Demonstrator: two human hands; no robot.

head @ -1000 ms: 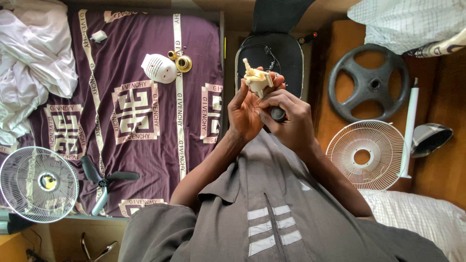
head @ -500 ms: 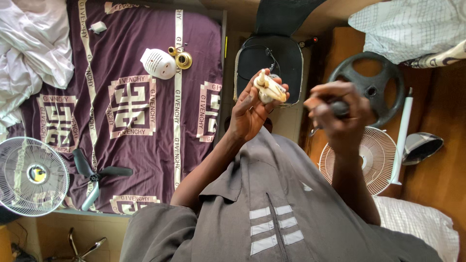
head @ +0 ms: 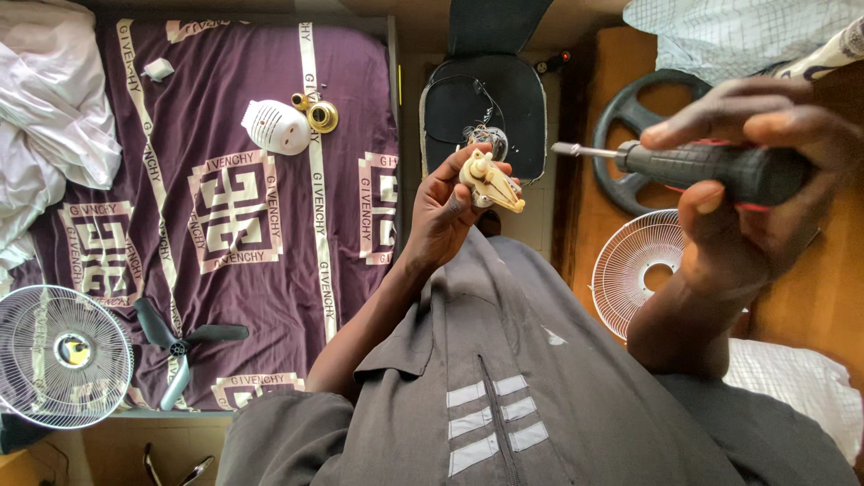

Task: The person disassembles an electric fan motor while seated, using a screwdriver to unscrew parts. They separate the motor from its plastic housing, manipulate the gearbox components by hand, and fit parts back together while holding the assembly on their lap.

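Over my lap: both my hands are up, above my grey shirt [head: 504,396].
Left hand [head: 445,211]: fingers clenched round a small cream part [head: 490,180], palm toward me, part sticking out at the fingertips.
Part: plastic, short shaft pointing up; held in front of the black fan base [head: 486,103].
Right hand [head: 747,198]: grasping a screwdriver [head: 693,166], fingers wrapped on the black ribbed handle, thumb underneath.
Screwdriver: lies level, metal tip pointing left toward the part, tip near it but apart.
Hands: well apart, right one closer to the camera.
Purple sheet [head: 234,234]: covers the bed on my left, pale patterned bands.
On sheet: white motor cover [head: 274,126], brass fittings [head: 317,112] just beside it, dark fan blade [head: 175,342] near the lower edge.
Left grille [head: 58,355]: wire fan guard, overlaps the sheet corner.
Right grille [head: 643,270]: white guard on the wooden floor, partly hidden by my right wrist.
Black ring [head: 634,117]: spoked, behind the screwdriver.
White cloth [head: 45,117]: crumpled, top left.
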